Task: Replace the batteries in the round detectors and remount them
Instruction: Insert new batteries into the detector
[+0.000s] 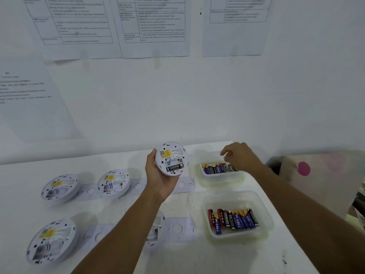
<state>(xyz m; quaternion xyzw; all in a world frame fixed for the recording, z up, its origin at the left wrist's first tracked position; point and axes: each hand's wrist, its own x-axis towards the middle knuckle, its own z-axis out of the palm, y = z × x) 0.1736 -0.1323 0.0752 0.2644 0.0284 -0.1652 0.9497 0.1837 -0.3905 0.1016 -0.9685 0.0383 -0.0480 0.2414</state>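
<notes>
One white table [197, 260] butted to the wall [197, 107], its right edge running just beside two clear tubs; near tub [271, 221] and far tub [240, 177] both hold loose cells [217, 168], old vs new I can't tell; three detectors [60, 186] lie back-up on the left, a fourth part-hidden under the left forearm, flat mounting plates [178, 228] between them; left hand [158, 180] cups the held detector [171, 158] from below, fingers wrapped round its rim, back tilted to the camera, raised above the table just left of the far tub; one battery [174, 167] sits in the lower slot, upper slot looks empty; right hand [243, 157] hovers over the far tub, fingers loosely curled, too blurred to say if it pinches a cell; likely step: fetch the second cell; take one by its middle, check polarity against the seated one, spring end first; room: wall close behind, drop-off right, so bring the hands together towards the body
</notes>
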